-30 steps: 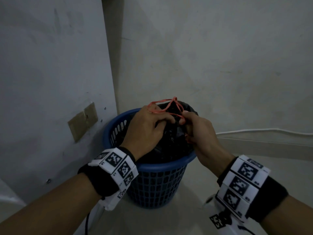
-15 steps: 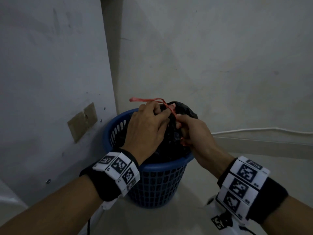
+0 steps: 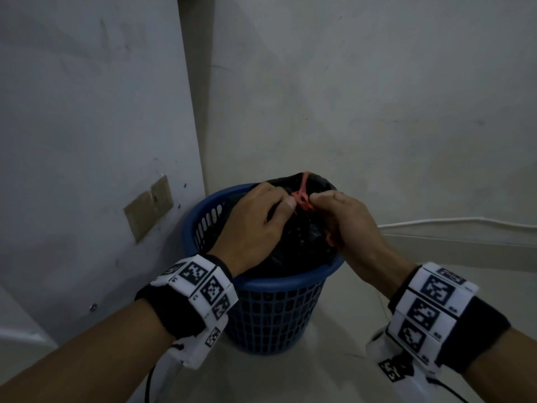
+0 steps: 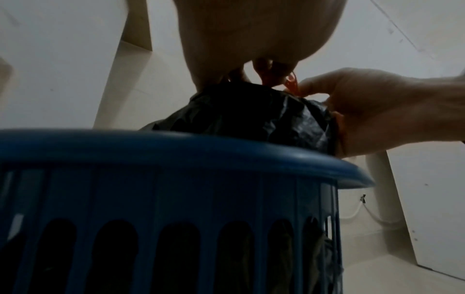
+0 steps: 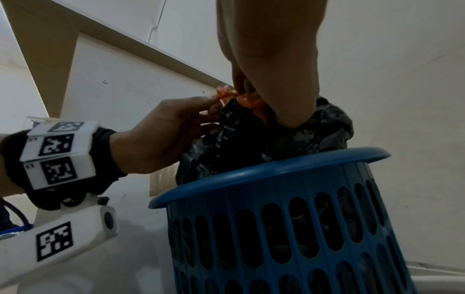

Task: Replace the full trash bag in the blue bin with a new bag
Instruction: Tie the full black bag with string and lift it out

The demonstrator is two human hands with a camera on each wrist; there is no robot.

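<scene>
The blue bin (image 3: 270, 289) serves as the reference point; it stands on the pale floor (image 3: 334, 359) in a wall corner, and its base is cut off in both wrist views. The bin is rigid plastic with a smooth rolled rim and a wall pierced by rows of slots. The black trash bag (image 3: 302, 234) sits inside the bin and bulges above the rim; its film is thin, crinkled and glossy, and the contents are hidden, with only dim shapes showing through the slots. The red drawstring (image 3: 302, 196) crosses the gathered top of the bag above the bin; how the knot is formed is hard to make out, since both hands cover most of it. The left hand (image 3: 252, 225) is above the left part of the rim, fingers curled down onto the bag and thumb tip pinching the drawstring. The right hand (image 3: 345, 225) is above the right part of the rim, thumb and forefinger pinching the drawstring, with a further length of red cord emerging under its palm. Both wrists carry white marker bands (image 3: 203, 289). A white cable (image 3: 453, 221) runs along the wall to the right of the bin, and 2 tan plates (image 3: 149, 206) are fixed to the panel on its left.
</scene>
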